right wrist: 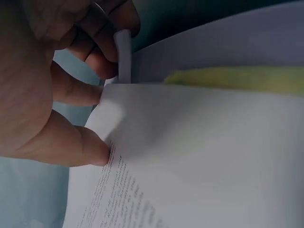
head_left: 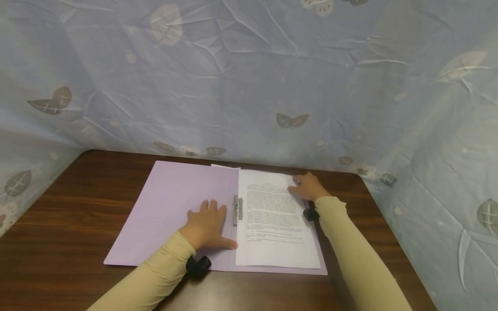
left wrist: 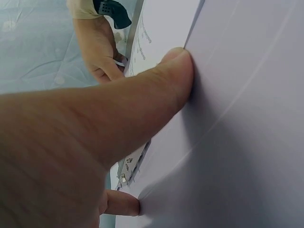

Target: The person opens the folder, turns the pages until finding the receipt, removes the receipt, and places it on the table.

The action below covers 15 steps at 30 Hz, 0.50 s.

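A lilac folder point(head_left: 171, 203) lies spread on the table, with printed sheets of paper point(head_left: 276, 250) on its right half. A metal clip point(head_left: 235, 210) sits along the fold at the sheets' left edge. My left hand point(head_left: 206, 226) rests on the folder's left half, fingers spread, the thumb tip beside the paper's edge. At the sheets' upper right corner is my right hand point(head_left: 309, 186). In the right wrist view, its thumb presses the top sheet point(right wrist: 190, 142) while the index finger meets the corner. Behind them, a pale strip point(right wrist: 123, 54) stands by the other fingers.
The dark wooden table point(head_left: 50, 203) extends on both sides of the folder. A patterned cloth point(head_left: 249, 86) hangs behind and around it. A white edge point(head_left: 225, 166) sticks out above the folder. Something yellow point(right wrist: 237, 79) shows past the sheet's edge in the right wrist view.
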Tool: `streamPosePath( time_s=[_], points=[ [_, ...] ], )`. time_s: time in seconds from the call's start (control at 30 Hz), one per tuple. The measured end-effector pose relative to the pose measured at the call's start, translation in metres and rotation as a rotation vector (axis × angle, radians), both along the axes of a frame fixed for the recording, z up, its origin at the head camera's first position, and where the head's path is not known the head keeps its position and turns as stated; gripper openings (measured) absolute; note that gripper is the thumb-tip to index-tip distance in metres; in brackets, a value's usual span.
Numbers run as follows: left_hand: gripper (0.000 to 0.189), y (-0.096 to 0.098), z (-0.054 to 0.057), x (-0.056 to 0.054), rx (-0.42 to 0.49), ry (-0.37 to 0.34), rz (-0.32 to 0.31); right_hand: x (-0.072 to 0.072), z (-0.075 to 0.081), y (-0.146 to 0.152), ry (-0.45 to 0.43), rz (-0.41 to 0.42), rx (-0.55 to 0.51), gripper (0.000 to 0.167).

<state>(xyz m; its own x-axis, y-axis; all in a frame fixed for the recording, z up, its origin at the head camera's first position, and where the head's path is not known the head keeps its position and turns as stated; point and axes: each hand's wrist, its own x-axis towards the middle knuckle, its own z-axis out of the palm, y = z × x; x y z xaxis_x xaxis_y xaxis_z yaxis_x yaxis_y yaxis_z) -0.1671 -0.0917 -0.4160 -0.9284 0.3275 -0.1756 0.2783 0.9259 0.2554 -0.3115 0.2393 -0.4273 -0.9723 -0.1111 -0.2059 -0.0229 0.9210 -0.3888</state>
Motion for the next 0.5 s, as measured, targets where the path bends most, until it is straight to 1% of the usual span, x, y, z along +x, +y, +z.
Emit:
streamPosePath(
  time_s=[0.17,0.23,0.3,0.37,0.43,0.5],
  points=[
    [0.113,-0.0012,0.0003,0.0004,-0.005,-0.002,0.004,0.0021,-0.0005,-0.0038,0.016,0.007,-0.003,0.061],
    [0.113,-0.0016,0.0003,0.0005,-0.007,-0.003,0.006,0.0018,-0.0009,-0.0051,0.015,0.006,-0.022,0.062],
    [0.113,-0.0017,-0.0002,0.0006,-0.005,-0.005,0.006,0.0011,-0.0014,-0.0059,0.013,-0.010,-0.043,0.066],
    [0.113,-0.0015,-0.0004,0.0007,-0.003,-0.004,0.004,0.0004,-0.0020,-0.0060,0.029,-0.042,-0.064,0.071],
    [0.113,-0.0011,-0.0002,0.0008,-0.002,-0.006,0.002,-0.0001,-0.0021,-0.0053,0.066,-0.078,-0.079,0.073],
    [0.112,-0.0006,0.0002,0.0010,0.000,-0.007,0.000,-0.0003,-0.0010,-0.0038,0.107,-0.105,-0.097,0.070]
  ],
)
